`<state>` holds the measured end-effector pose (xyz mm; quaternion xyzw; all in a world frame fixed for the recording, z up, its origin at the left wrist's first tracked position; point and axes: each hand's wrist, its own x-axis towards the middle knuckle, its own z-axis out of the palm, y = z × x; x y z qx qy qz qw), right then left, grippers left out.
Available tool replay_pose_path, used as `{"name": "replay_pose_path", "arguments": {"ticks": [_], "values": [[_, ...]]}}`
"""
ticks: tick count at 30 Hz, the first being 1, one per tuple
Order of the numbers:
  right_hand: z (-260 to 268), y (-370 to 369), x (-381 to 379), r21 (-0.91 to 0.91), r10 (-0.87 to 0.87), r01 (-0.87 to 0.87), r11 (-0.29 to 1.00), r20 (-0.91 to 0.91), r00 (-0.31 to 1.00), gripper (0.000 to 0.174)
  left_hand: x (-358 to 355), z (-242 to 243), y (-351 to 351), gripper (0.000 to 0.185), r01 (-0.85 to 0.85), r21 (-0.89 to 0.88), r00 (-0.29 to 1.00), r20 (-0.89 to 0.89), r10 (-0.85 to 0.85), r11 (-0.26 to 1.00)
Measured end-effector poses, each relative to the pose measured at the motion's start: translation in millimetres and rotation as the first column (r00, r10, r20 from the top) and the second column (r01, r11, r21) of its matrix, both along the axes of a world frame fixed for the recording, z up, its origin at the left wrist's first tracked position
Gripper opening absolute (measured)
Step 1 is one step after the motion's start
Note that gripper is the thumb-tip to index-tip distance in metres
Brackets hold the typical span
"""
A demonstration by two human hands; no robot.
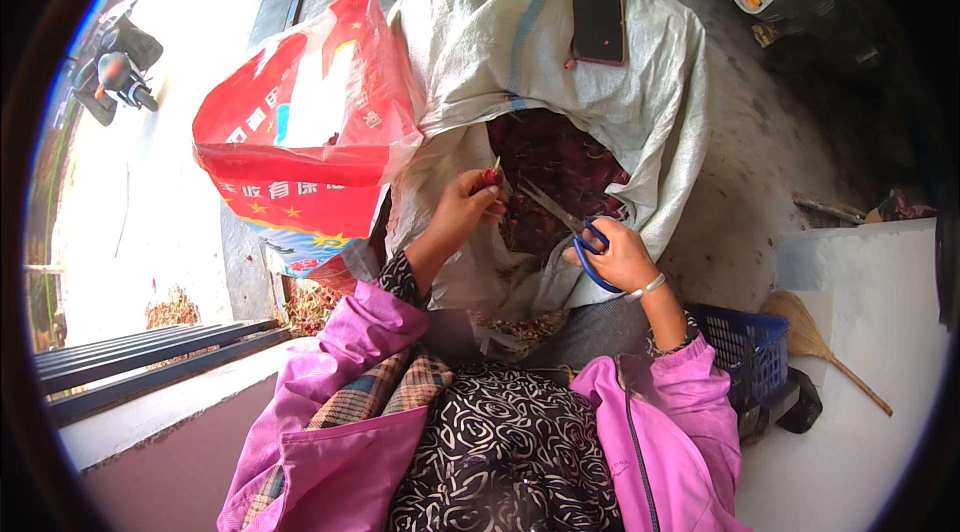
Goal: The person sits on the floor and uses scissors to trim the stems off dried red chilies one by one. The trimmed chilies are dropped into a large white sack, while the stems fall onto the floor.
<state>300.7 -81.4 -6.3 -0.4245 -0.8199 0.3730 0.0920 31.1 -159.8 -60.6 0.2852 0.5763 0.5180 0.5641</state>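
My left hand (pixel 472 203) pinches a small dark red chili pepper (pixel 493 176), its pale stem pointing up. In my right hand (pixel 616 256) is a pair of blue-handled scissors (pixel 564 220), the metal blades reaching left towards the pepper without touching it. Beneath both hands lies the mouth of a large white woven sack (pixel 480 29), filled with dark red peppers (pixel 551 157). A dark-screened phone (pixel 598 20) rests on the folded top of this sack. Left of it stands a red printed plastic bag (pixel 315 176), with a little dark red stuff visible inside.
Beside my right arm are a blue plastic basket (pixel 739 352) and a straw brush (pixel 802 322) on a pale ledge. Trimmings (pixel 311 303) lie below the red bag, near a dark metal railing (pixel 150 356). A parked motorbike (pixel 120 74) shows outside at far left.
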Motion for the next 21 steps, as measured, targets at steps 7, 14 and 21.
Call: {"name": "replay_pose_path", "arguments": {"ticks": [7,14,21], "values": [[20.9,-8.6,-17.9,0.044,0.092,-0.087,0.995,-0.118,0.989,0.056,1.2,43.3,-21.7,0.023,0.246,0.193,0.965,-0.139,-0.222,0.950],[47.6,-23.1,-18.9,0.011,0.182,-0.183,0.983,-0.167,0.969,0.050,7.7,82.7,-38.0,0.028,0.295,0.203,0.930,-0.284,-0.233,0.934],[63.7,-35.2,-12.7,0.042,0.232,-0.228,0.973,-0.196,0.953,0.068,4.9,105.8,-50.6,0.025,0.343,0.225,0.925,-0.248,-0.286,0.912]]}}
